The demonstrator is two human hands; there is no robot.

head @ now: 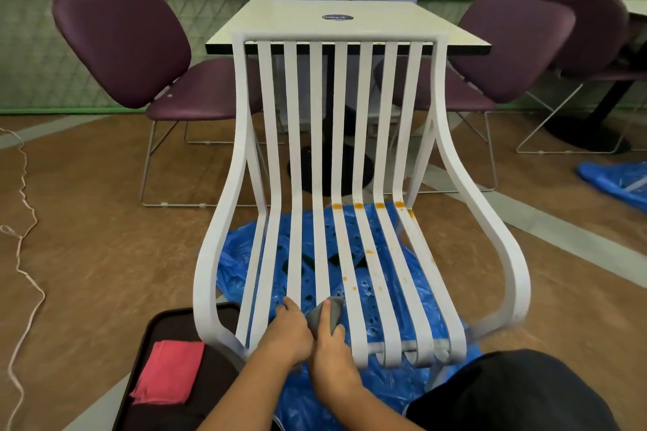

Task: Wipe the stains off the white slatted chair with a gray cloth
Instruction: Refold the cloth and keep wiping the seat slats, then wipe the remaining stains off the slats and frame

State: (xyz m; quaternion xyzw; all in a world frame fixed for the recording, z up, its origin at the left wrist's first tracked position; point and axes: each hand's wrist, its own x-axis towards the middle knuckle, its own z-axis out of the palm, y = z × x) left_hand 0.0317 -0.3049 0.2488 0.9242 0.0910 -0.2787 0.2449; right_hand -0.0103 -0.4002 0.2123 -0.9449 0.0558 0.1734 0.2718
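Head view: right hand [332,350] pinches the gray cloth [324,318], thumb on top, at the seat's 6 o'clock edge; left hand [289,329] abuts it, fingers bent beside a slat, grasp unclear. Cloth judged soft and light, best bunched under the fingers; white slatted chair [241,150] looks rigid. Orange stains [367,206] lie toward 1 o'clock; the cloth's underside is hidden.

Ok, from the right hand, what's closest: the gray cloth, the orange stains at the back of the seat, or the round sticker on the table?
1. Gray cloth, in the right hand's grip, at the chair's front.
2. Orange stains, farther back on it.
3. Sticker, far behind on the table.
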